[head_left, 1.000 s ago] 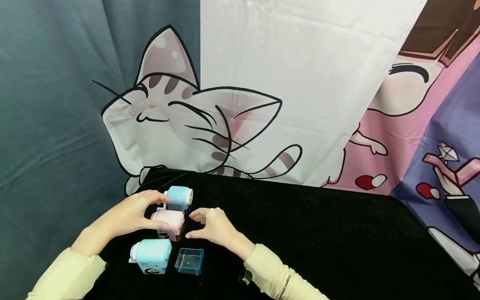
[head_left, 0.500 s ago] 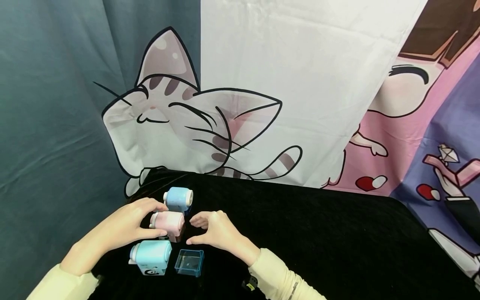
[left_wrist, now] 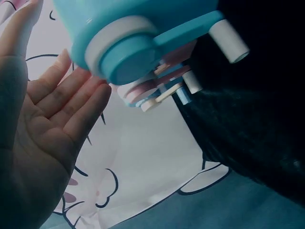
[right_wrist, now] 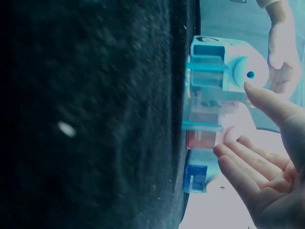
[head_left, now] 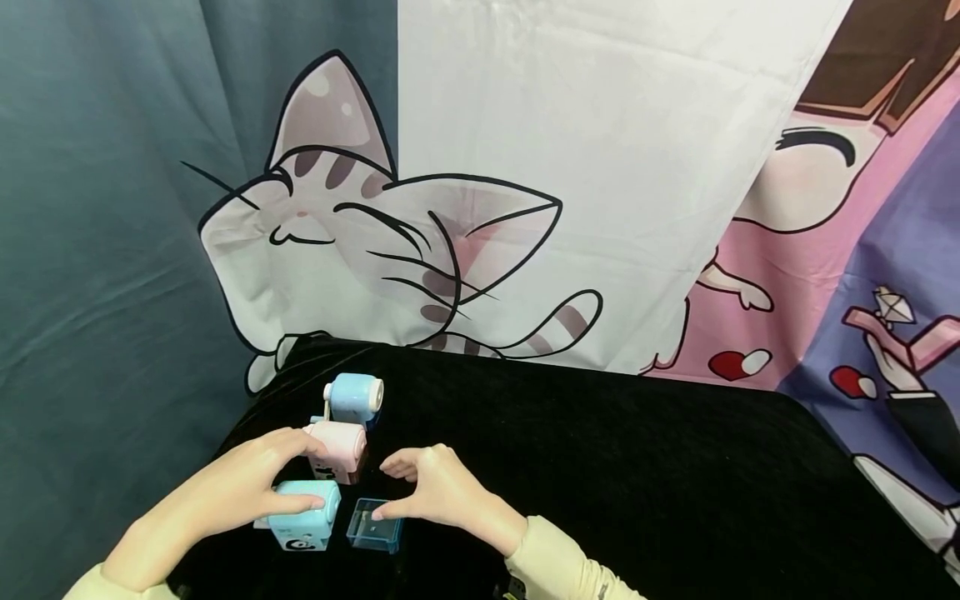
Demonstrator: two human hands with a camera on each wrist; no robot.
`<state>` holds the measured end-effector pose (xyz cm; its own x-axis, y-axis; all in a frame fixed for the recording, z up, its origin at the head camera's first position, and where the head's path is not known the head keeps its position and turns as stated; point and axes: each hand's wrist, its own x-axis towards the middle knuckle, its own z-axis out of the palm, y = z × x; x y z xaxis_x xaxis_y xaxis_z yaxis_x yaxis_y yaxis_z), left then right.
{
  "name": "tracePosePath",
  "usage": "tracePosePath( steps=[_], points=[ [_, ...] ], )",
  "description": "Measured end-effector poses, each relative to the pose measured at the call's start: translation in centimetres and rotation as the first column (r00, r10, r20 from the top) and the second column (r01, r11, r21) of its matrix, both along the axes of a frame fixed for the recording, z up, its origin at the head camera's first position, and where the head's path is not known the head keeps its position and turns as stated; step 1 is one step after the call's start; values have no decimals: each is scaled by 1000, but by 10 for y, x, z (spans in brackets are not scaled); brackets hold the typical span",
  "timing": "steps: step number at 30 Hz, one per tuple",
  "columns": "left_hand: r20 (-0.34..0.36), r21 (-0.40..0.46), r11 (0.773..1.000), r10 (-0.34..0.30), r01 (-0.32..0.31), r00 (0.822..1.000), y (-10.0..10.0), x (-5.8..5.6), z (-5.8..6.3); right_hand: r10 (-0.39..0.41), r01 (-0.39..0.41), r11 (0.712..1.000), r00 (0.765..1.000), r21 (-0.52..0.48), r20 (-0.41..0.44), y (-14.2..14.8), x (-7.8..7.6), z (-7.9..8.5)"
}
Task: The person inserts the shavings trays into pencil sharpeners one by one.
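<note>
Left hand: spread, empty, by turquoise sharpener, touch unclear | right hand: half-spread, empty, near blue tray

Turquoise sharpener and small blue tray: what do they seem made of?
Turquoise sharpener: probably hard plastic, smooth with a soft sheen; rounded edges and highlights suggest moulding. Blue tray: likely glossy, tinted clear plastic; black cloth shows through.

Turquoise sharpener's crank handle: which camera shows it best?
Left wrist: the crank handle is close up, its arm and white knob unobstructed. Head shows at most a pale bit beside the left hand; right wrist faces the turquoise sharpener's opposite side, hiding it.
</note>
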<state>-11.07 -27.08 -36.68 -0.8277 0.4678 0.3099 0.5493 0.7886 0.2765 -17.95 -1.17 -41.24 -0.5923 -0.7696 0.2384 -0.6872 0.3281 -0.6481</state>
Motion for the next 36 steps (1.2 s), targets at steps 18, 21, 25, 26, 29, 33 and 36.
tracePosePath(
  steps=[18,21,25,26,29,33,36],
  points=[
    [34,30,1000,8,-9,999,1,11,-17,29,-27,999,998,36,-57,0,13,-7],
    [60,35,999,19,-21,998,2,12,-19,35,-31,997,997,64,-66,0,14,-8],
    [116,44,999,25,-31,993,2,13,-20,45,-37,994,996,102,-72,1,15,-9],
    [125,46,998,25,-31,992,2,14,-20,47,-39,993,996,109,-72,1,15,-9],
    [133,47,998,28,-34,991,2,14,-22,53,-42,991,995,128,-80,0,16,-8],
    [135,38,999,28,-34,990,0,14,-26,61,-47,987,995,156,-85,0,18,-7],
    [142,27,999,27,-31,989,-1,14,-28,69,-53,983,994,173,-87,0,19,-6]
  ],
)
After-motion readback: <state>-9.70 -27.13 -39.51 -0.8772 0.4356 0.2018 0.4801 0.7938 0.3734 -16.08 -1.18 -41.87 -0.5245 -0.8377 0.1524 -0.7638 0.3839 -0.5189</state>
